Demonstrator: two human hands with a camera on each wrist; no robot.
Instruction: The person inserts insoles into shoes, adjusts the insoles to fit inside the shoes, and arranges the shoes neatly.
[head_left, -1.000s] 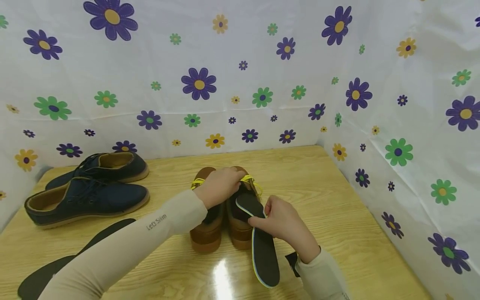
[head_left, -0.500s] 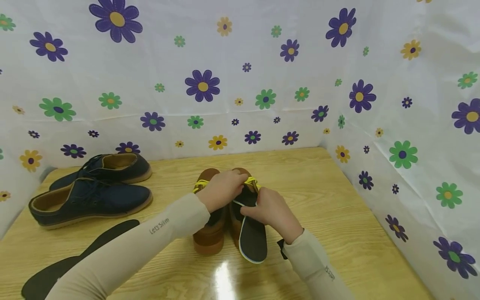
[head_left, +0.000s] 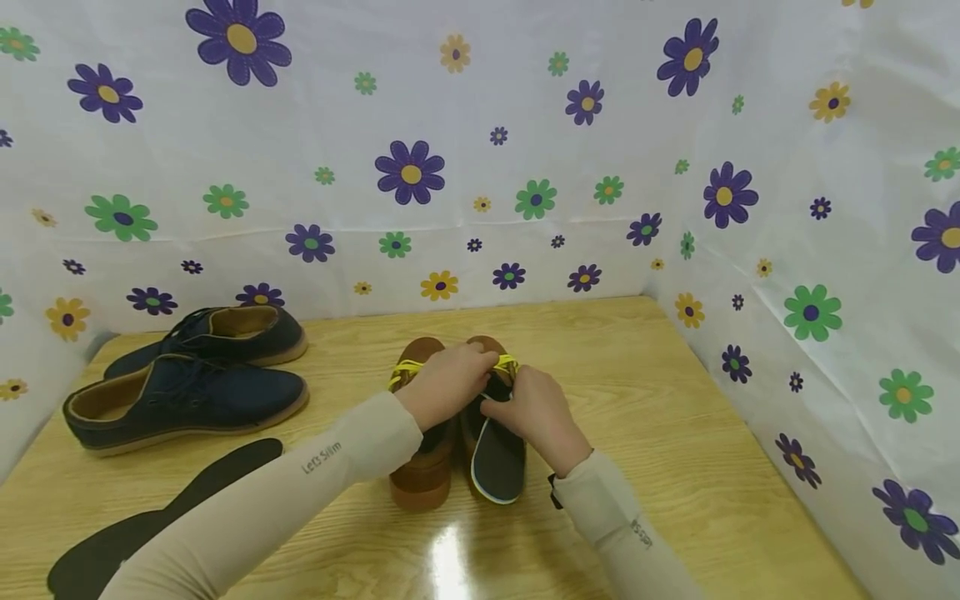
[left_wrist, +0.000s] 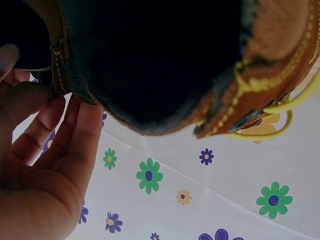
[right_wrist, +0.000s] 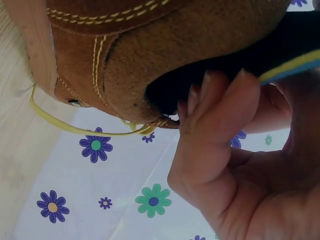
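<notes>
Two brown shoes with yellow laces stand side by side, the left shoe [head_left: 420,492] and the right shoe [right_wrist: 125,55]. My left hand [head_left: 448,382] reaches over the left shoe and pinches the opening edge of the right one near its laces [head_left: 507,364]. A black insole [head_left: 499,467] with a pale rim is pinched in my right hand [head_left: 542,417]. Its front part runs into the right shoe's opening, while the rear end lies over the heel. In the right wrist view, a yellow and blue insole edge [right_wrist: 292,66] shows beside my curled fingers [right_wrist: 220,112].
At the left stand two dark blue lace-up shoes, the nearer shoe [head_left: 225,396] in front of the farther shoe [head_left: 258,329]. Black flat insoles [head_left: 217,475] lie under my left forearm. A flower-print cloth [head_left: 480,108] rises behind and right of the wooden table [head_left: 637,358].
My right hand has moved forward and left with the insole, whose front has gone farther into the right brown shoe. The left hand keeps its grip on that shoe.
</notes>
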